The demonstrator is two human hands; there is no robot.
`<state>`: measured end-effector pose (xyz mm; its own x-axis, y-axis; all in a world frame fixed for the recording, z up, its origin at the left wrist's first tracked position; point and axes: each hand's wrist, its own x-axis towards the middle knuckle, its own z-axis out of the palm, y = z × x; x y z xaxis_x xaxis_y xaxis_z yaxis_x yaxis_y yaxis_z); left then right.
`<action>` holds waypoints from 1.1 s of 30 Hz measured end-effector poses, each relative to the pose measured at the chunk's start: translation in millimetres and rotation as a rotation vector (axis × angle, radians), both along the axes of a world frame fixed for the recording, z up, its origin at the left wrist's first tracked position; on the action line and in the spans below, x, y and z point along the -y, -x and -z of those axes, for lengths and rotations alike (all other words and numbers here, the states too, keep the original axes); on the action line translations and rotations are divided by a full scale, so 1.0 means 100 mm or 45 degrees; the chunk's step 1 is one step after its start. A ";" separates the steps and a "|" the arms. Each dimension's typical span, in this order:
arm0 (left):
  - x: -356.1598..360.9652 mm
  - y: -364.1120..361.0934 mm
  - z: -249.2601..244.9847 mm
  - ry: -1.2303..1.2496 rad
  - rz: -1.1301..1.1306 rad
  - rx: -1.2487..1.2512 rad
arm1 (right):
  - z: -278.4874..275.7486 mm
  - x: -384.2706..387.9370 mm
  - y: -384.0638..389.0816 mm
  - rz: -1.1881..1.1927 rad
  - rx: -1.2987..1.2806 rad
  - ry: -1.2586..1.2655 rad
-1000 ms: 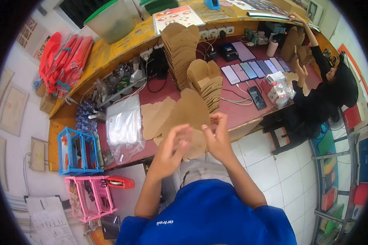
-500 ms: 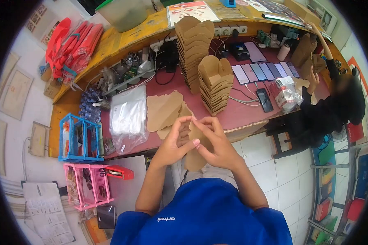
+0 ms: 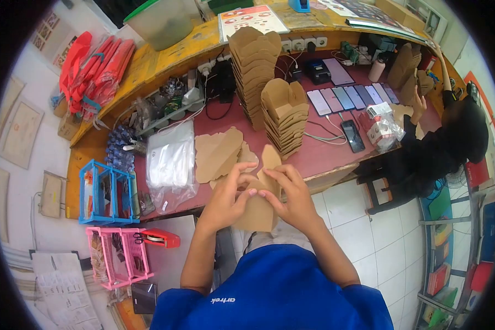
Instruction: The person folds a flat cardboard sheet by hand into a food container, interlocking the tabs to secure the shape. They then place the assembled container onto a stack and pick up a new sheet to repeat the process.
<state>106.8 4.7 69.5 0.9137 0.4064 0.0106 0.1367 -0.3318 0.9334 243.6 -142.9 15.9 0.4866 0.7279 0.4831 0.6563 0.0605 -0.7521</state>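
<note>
Between my hands, in front of my chest, is a brown cardboard food box [image 3: 257, 213], partly folded, with one flap standing up at its far side. My left hand [image 3: 229, 195] grips its left side, thumb pressed on the near panel. On the right side, my right hand [image 3: 287, 192] pinches the card with thumb and fingers. Just beyond my left hand, flat box blanks [image 3: 219, 154] lie on the red table. Ahead stand a short stack of folded boxes [image 3: 285, 118] and a taller stack [image 3: 256, 71]. The inside folds of the held box are partly hidden by my fingers.
Clear plastic bags [image 3: 170, 157] lie left of the blanks, near a blue basket [image 3: 107, 192] and a pink basket [image 3: 121, 256]. Several phones [image 3: 346, 98] line the table to the right. Another person in black [image 3: 451, 132] sits at the right end. A wooden shelf [image 3: 203, 36] runs behind.
The held box has been turned and opened out: its near panel now faces me more broadly and a flap stands up. My hands have moved slightly apart and the view has shifted a little.
</note>
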 end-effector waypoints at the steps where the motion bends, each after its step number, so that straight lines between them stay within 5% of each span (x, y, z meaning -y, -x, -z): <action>1: 0.01 -0.02 -0.01 -0.001 0.001 0.002 | 0.00 0.01 0.01 0.001 0.002 -0.001; 3: 0.06 -0.05 -0.02 -0.237 0.015 0.040 | -0.01 0.01 0.03 0.040 -0.017 -0.042; 13: 0.15 -0.14 -0.02 -0.365 -0.303 0.068 | -0.05 -0.02 0.03 0.182 -0.224 -0.166; 15: 0.13 -0.16 -0.01 -0.857 -0.243 0.240 | -0.06 0.00 0.00 0.128 -0.181 -0.111; 27: 0.15 -0.15 0.20 -0.997 -0.333 0.058 | -0.03 -0.05 0.04 0.055 -0.192 -0.156; 33: 0.23 -0.16 0.17 -0.803 -0.328 0.315 | 0.06 -0.04 0.02 0.105 -0.066 -0.217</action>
<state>123.1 -18.6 52.6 0.7302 0.4568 0.5080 0.0931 -0.8032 0.5884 242.1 -138.8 9.7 0.5690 0.5941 0.5686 0.6246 0.1374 -0.7687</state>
